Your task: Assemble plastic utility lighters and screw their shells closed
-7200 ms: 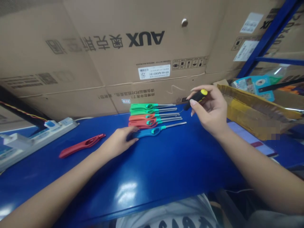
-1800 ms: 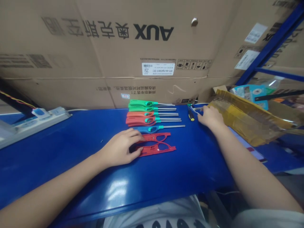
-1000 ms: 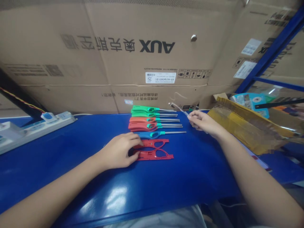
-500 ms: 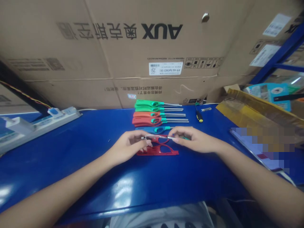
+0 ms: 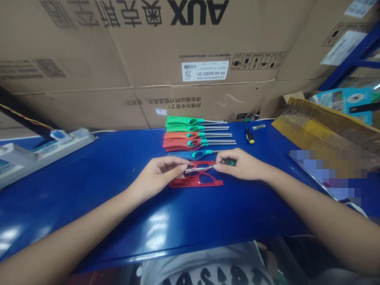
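My left hand [image 5: 166,171] is closed in a pinch on one end of some thin whitish wires [image 5: 200,169]. The wires stretch across to my right hand [image 5: 239,164], whose thumb and finger are closed on their other end. A dark green piece [image 5: 230,162] shows partly beneath the right fingers; its kind I cannot make out. Under the wires, two red lighter shell halves [image 5: 196,182] lie on the blue table, the farther one partly covered. Just beyond the hands is a blue long-nosed lighter [image 5: 190,154], its tip hidden by the right hand.
Behind lie several long-nosed lighters in a row: green [image 5: 184,120], orange [image 5: 181,135] and red [image 5: 181,144]. A black-yellow screwdriver [image 5: 249,134] lies to their right. A power strip [image 5: 59,148] stands left, a phone [image 5: 320,178] right, a large cardboard box [image 5: 103,71] behind.
The view has tilted down slightly. Both hands still hold the wires; the wire ends at my left fingers have shifted and the strands now lie closer together.
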The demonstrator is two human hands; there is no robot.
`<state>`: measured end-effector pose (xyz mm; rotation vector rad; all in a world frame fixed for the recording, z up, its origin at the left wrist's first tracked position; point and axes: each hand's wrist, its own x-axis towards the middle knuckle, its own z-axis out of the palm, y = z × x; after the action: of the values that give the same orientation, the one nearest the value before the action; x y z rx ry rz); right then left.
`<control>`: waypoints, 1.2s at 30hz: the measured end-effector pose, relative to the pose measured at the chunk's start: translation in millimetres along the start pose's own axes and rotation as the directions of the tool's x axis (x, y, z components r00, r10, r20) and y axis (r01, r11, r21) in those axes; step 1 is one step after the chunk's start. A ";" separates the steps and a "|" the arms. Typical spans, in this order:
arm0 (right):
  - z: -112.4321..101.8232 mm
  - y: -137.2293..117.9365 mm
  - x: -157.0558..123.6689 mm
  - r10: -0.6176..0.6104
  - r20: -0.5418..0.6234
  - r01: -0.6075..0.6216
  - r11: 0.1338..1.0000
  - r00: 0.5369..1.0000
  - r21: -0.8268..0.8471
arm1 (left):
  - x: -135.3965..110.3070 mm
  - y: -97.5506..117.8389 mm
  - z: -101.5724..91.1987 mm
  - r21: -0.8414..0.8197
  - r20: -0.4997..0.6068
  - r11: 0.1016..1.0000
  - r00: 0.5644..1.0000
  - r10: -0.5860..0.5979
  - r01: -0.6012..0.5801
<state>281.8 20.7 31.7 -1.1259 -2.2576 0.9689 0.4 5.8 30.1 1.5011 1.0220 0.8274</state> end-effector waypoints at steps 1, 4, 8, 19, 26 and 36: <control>0.2 1.2 -0.5 0.006 -0.013 -0.006 1.000 1.000 -0.027 | -0.7 0.6 0.8 -0.016 0.007 1.000 1.000 0.002 -0.002; 0.6 3.8 -2.3 -0.001 -0.028 -0.002 0.995 1.000 -0.104 | -2.8 1.5 3.0 -0.041 0.029 0.999 1.000 0.000 0.001; -1.7 2.4 -4.2 -0.037 0.011 0.038 0.993 0.999 -0.113 | -4.8 0.4 4.6 -0.001 0.045 1.000 0.999 -0.009 0.009; -23.6 -8.4 -15.2 0.005 0.265 0.042 0.984 0.964 -0.174 | -5.3 -7.9 -1.0 0.512 0.193 0.750 0.907 0.375 -0.419; -27.0 -16.2 -19.3 -0.059 0.266 0.105 0.981 0.962 -0.165 | -5.3 -12.3 1.2 0.537 0.343 0.611 0.813 0.471 -0.581; -23.4 -14.2 -20.7 -0.033 0.299 0.124 0.949 0.954 -0.290 | -3.9 -20.4 4.2 0.557 0.368 0.530 0.763 0.532 -0.639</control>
<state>301.5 7.0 56.3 -1.0586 -2.7452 0.8145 -0.7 1.5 9.4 2.5930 0.6911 0.8162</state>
